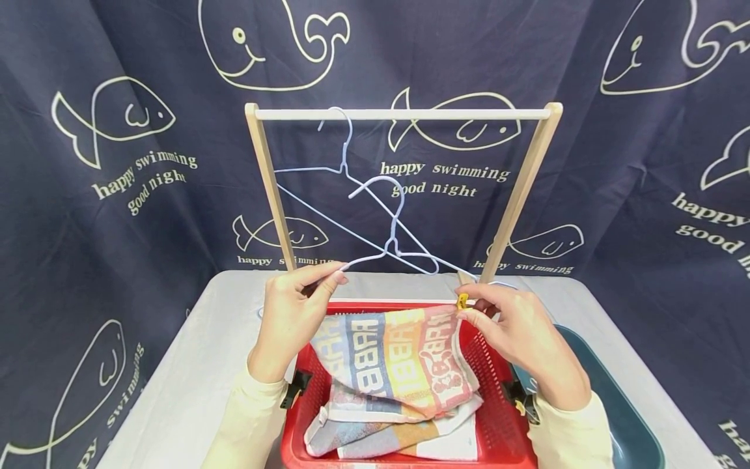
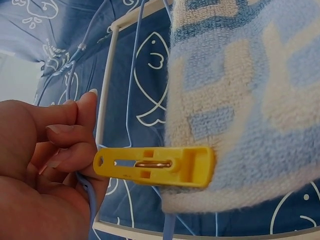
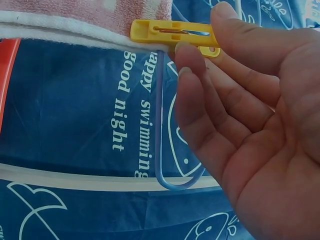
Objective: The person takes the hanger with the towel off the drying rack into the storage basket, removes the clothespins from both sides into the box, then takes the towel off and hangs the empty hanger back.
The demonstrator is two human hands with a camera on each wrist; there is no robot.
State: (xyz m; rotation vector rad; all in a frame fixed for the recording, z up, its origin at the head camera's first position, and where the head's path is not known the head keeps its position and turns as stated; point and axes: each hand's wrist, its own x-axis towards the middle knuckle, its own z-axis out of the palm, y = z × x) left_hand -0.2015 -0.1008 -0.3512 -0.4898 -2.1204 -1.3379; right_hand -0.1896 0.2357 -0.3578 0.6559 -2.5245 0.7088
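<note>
A striped towel with light lettering hangs above a red basket, just under a blue wire hanger. My left hand pinches the hanger's left arm between thumb and fingers. Beside that hand, in the left wrist view, a yellow clothespin bites the towel's edge. At the opposite corner, my right hand pinches a second yellow clothespin, whose jaws sit on the towel's pink end. Hanger wire passes just below it in the right wrist view. Whether either clothespin also grips the wire, I cannot tell.
Another blue hanger hooks over the white rail of a wooden rack behind my hands. More folded cloth lies in the red basket. A teal basin stands to the right on the pale table.
</note>
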